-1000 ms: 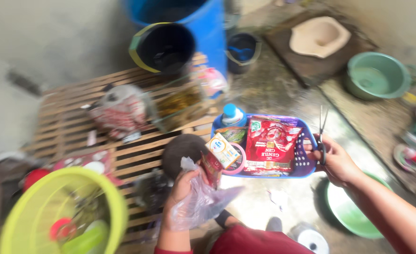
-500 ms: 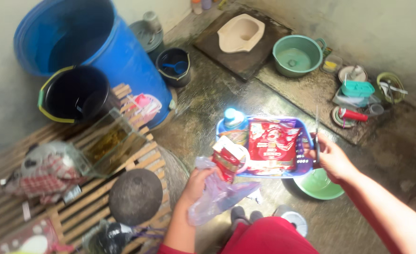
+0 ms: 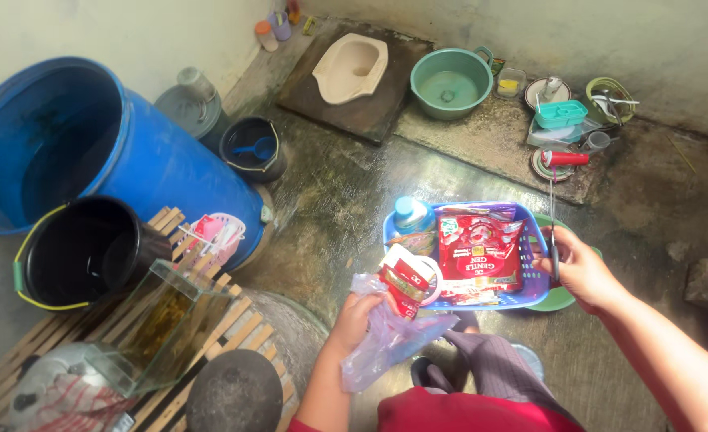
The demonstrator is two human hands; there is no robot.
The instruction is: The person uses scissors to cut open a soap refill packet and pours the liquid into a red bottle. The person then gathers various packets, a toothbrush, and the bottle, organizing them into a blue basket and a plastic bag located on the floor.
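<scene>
Blue basket [image 3: 530,282], carried level above the wet floor so its load stays in: right hand [image 3: 582,268] clasps its right rim with scissors [image 3: 553,228]; left hand [image 3: 362,314] grips a red carton [image 3: 406,286] and clear bag [image 3: 390,340] at its left corner; red pouch [image 3: 480,254] inside.

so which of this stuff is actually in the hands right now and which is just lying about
In hand:
- left hand: clear plastic bag and small red carton
- right hand: scissors and the rim of the blue basket, which holds a red pouch and a blue-capped bottle

Lying about:
- blue barrel
- black bucket
- glass tank
- green basin
</scene>
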